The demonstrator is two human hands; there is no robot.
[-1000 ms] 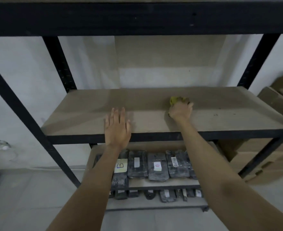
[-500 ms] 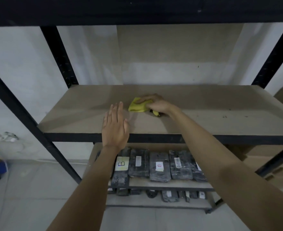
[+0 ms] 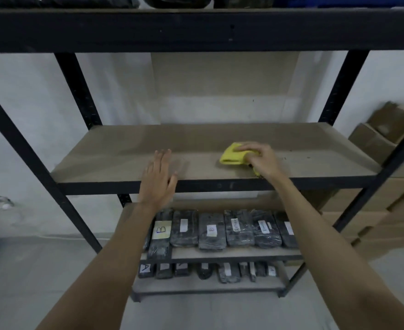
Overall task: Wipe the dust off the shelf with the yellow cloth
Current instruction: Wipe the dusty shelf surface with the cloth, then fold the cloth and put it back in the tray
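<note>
The brown shelf board (image 3: pixel 115 153) sits in a black metal rack at chest height. My right hand (image 3: pixel 261 160) presses the folded yellow cloth (image 3: pixel 232 155) flat on the board, right of centre, fingers over its right part. My left hand (image 3: pixel 159 178) lies flat on the board's front edge, left of centre, fingers together and holding nothing. A few dark specks (image 3: pixel 289 158) lie on the board to the right of the cloth.
Black rack uprights (image 3: pixel 77 89) and a top beam (image 3: pixel 196 29) frame the board. Lower shelves hold several wrapped dark packages with labels (image 3: pixel 210 231). Cardboard boxes (image 3: pixel 382 139) stack at the right. White wall behind, grey floor below.
My right hand slid the cloth left toward the middle of the board, then back to the right. My left hand stayed flat on the front edge.
</note>
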